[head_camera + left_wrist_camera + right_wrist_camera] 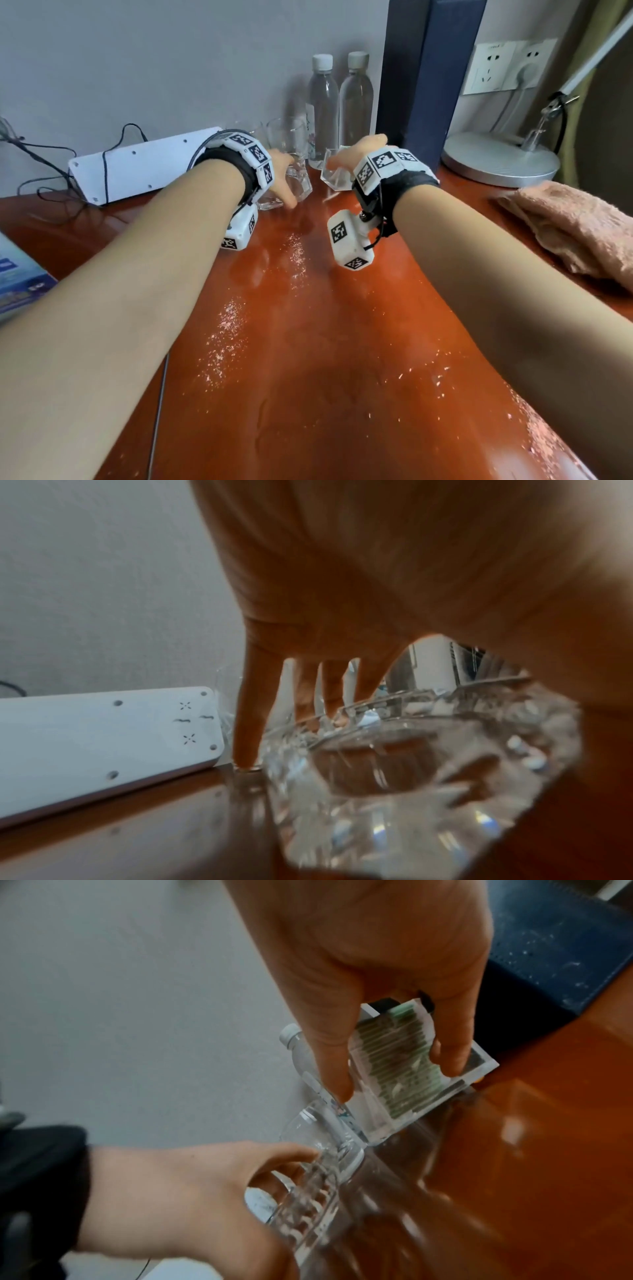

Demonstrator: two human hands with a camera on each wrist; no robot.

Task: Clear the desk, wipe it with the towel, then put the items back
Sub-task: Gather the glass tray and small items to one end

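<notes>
My left hand grips a faceted clear glass dish at the back of the red-brown desk. In the left wrist view, my fingers curl round the glass dish, which looks slightly tilted. My right hand pinches a clear acrylic box by its top edges. In the right wrist view the acrylic box shows a green striped insert, and my left hand grips the dish below it. A pink towel lies at the right edge of the desk.
Two water bottles and drinking glasses stand against the wall. A dark blue folder and a lamp base sit at back right, and a white power strip with cables at back left. Pale dust speckles the desk.
</notes>
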